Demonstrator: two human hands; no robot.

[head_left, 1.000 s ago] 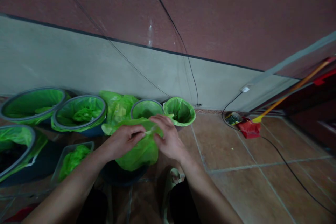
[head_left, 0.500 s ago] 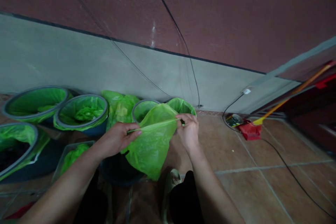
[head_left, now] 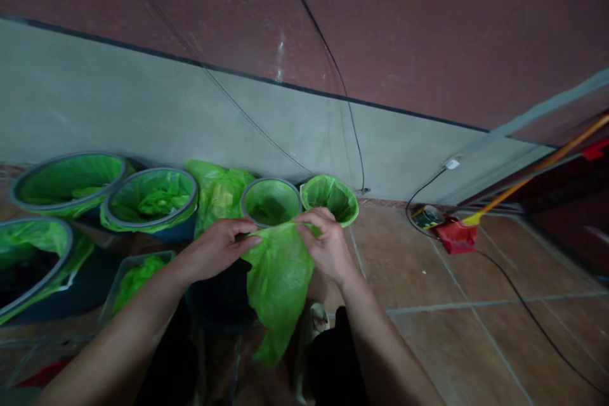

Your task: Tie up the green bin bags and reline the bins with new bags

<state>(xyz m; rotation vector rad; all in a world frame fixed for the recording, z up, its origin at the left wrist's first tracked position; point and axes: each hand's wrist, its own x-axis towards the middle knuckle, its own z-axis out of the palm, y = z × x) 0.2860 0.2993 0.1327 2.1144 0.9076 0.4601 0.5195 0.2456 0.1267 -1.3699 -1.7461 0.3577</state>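
Brown tiles with pale joints are covering the floor point(head_left: 442, 323). Nearest, a pale shoe point(head_left: 318, 319) is resting on it beside a dark trouser leg point(head_left: 335, 361). To the shoe's left, a dark bin point(head_left: 219, 298) is standing open just in front of the person. Partly over its right side, a green bag point(head_left: 280, 279) is hanging from both hands, its top edge running between them and its lower end drooping in a point. The left hand point(head_left: 219, 246) is pinching one end of that edge between thumb and fingers; the right hand point(head_left: 326, 242) is gripping the other end the same way. Left of the dark bin, a tub point(head_left: 113, 288) is holding crumpled film point(head_left: 140, 278), and a lined bin point(head_left: 69, 246) is standing beyond it at the far left. Farther back, a wide bin point(head_left: 21, 198), a blue bin point(head_left: 176, 228), a loose bag point(head_left: 216, 193), a round bin point(head_left: 271, 189) and a ruffled bin point(head_left: 330, 193) are lining the wall point(head_left: 404, 130). At right, a yellow pole point(head_left: 523, 182) is slanting down to a red piece point(head_left: 457, 238).
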